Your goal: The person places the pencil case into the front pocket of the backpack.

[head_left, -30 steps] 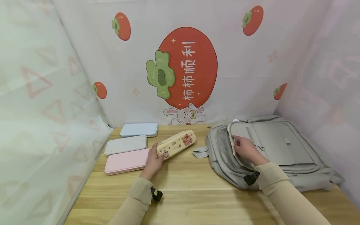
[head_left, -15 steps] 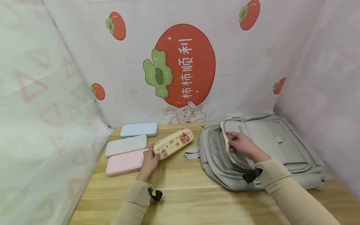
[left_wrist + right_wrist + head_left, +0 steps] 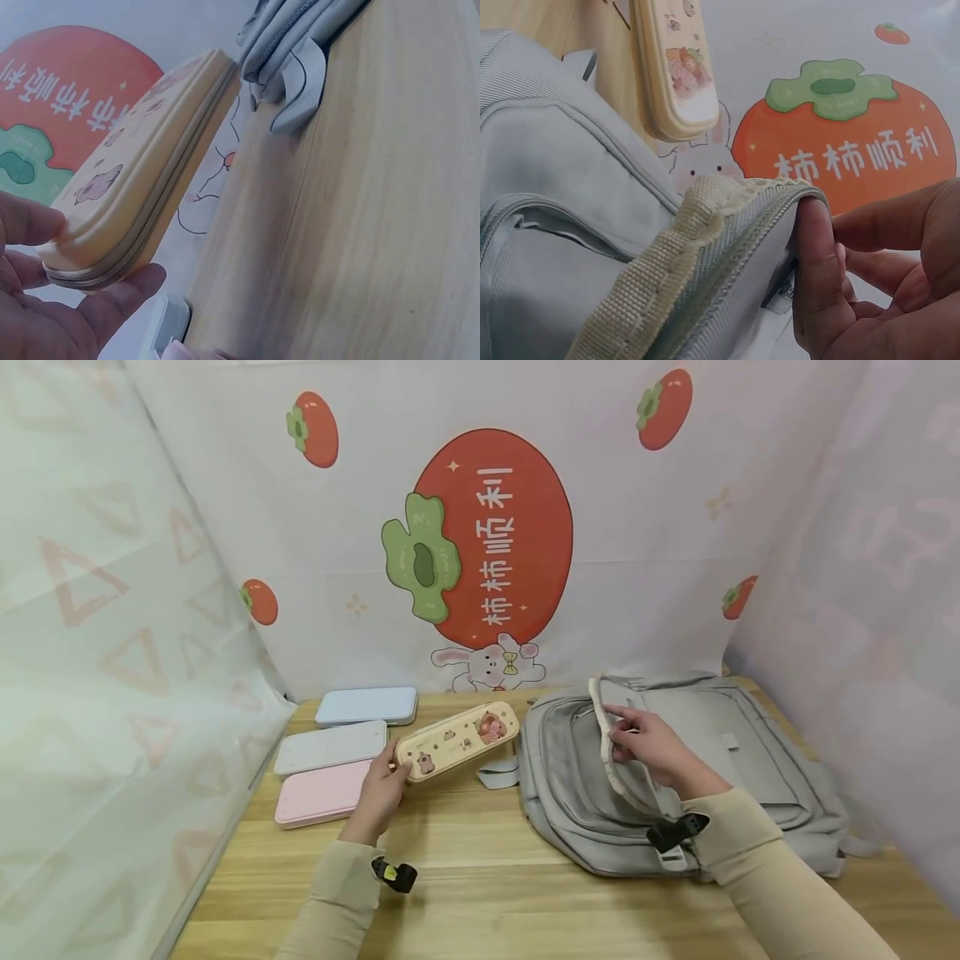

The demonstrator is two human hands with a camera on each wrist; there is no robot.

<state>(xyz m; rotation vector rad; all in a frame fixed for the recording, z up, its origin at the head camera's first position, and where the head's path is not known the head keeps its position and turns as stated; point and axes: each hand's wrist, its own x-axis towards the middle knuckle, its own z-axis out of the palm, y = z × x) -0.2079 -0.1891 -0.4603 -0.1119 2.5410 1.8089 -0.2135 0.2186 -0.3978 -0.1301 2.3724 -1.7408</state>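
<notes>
My left hand [image 3: 381, 787] grips one end of a cream pencil case [image 3: 457, 741] printed with cartoon animals and holds it off the wooden table [image 3: 487, 877]; the left wrist view shows thumb and fingers curled round the pencil case [image 3: 142, 180]. A grey backpack [image 3: 750, 760] lies flat at the right. My right hand [image 3: 641, 745] pinches the beige-edged flap [image 3: 603, 735] of its opened compartment and lifts it; up close, the right hand [image 3: 870, 285] has its thumb pressed on the webbing-trimmed flap [image 3: 705, 247].
Three flat cases lie at the back left: blue [image 3: 367, 705], white [image 3: 332, 747] and pink [image 3: 322, 792]. A grey strap loop [image 3: 498, 772] pokes out beside the backpack. Printed cloth walls close in the left, back and right sides.
The left hand has lifted the pencil case off the table and moved it toward the backpack. The right hand has raised the flap higher, and the backpack has shifted left.
</notes>
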